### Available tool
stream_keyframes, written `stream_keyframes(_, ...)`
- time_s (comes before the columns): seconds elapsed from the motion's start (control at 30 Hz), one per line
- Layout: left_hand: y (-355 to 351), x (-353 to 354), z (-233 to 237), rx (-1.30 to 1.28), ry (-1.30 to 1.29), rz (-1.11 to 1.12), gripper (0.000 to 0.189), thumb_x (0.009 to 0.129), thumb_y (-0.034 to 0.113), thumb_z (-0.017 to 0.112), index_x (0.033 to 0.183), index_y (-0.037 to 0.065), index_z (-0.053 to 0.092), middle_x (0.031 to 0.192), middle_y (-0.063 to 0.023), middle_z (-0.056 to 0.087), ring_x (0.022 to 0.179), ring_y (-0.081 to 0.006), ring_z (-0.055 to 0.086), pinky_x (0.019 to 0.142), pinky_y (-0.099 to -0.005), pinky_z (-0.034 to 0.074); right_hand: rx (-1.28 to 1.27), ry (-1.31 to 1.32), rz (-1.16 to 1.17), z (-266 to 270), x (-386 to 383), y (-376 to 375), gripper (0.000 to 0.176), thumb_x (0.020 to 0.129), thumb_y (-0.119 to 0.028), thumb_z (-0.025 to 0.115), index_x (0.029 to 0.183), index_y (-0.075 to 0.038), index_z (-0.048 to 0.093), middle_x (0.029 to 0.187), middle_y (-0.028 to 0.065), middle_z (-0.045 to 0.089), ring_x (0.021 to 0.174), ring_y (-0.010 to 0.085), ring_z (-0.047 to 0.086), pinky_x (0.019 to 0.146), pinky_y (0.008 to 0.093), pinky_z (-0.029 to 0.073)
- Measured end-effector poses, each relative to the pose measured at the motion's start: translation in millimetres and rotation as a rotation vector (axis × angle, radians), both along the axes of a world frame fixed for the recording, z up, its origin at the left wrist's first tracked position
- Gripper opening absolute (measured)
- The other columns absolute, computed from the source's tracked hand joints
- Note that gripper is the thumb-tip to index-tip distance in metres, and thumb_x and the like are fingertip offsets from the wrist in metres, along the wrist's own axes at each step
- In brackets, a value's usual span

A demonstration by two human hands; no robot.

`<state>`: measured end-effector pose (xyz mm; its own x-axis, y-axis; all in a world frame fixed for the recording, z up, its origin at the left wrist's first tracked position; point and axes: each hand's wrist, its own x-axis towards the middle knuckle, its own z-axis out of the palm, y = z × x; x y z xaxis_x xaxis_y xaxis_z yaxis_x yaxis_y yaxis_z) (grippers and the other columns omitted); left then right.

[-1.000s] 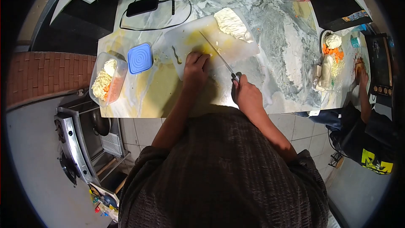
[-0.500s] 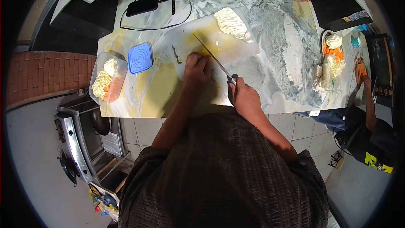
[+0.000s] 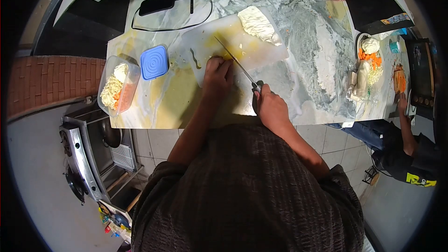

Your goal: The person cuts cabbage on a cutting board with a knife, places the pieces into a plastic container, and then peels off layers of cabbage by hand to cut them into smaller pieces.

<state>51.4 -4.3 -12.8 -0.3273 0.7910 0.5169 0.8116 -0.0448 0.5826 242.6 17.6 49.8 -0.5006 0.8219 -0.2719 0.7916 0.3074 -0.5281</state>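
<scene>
My right hand [image 3: 272, 105] is wrapped round the dark handle of a knife [image 3: 233, 59], its long blade slanting up and left over the cutting board [image 3: 214, 25]. Close to the blade, my left hand [image 3: 218, 71] has its fingers curled together at the board's near edge. Whatever those fingers pinch is hidden. A pale, crinkled, flat piece of food [image 3: 257, 24], perhaps cabbage, lies on the board's far right. Left of my fingers is a thin dark green strip [image 3: 195, 59]. Small pale bits and yellow stains mark the board.
On the left stand a clear container [image 3: 120, 86] of chopped vegetables and a blue lid [image 3: 154, 62]. A phone [image 3: 157, 4] with a looped cable lies behind. Far right, vegetables fill a tray [image 3: 358, 44]; another person's hand [image 3: 402, 100] is near an orange-stained board [image 3: 399, 80].
My hands and the knife stay almost in place. The view has shifted slightly. At the right, the other person's hand has moved down, away from the orange-stained board.
</scene>
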Motion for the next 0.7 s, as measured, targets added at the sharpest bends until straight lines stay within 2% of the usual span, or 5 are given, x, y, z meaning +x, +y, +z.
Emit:
stream_keyframes(0.43,-1.1,0.2,0.6,-0.008,0.008,0.008,0.014,0.080,0.003,0.070,0.095,0.002,0.071,0.095,-0.0129,0.058,0.092,-0.0311,0.059,0.081,-0.0394,0.049,0.012,-0.020,-0.011,-10.5,-10.1,2.9,0.021,0.099,-0.022,0.050,0.098,-0.001,0.047,0.072,0.0246,0.064,0.070,0.0439,0.064,0.063,0.0528,0.050)
stream_keyframes(0.7,-0.4,-1.0,3.4,-0.032,-0.036,0.023,0.015,0.080,0.004,0.071,0.095,0.004,0.072,0.092,-0.0122,0.059,0.092,-0.0314,0.059,0.081,-0.0401,0.049,0.046,0.010,-0.055,-13.5,5.8,4.0,0.023,0.098,-0.025,0.051,0.102,-0.002,0.050,0.072,0.0259,0.065,0.066,0.0466,0.063,0.061,0.0566,0.049)
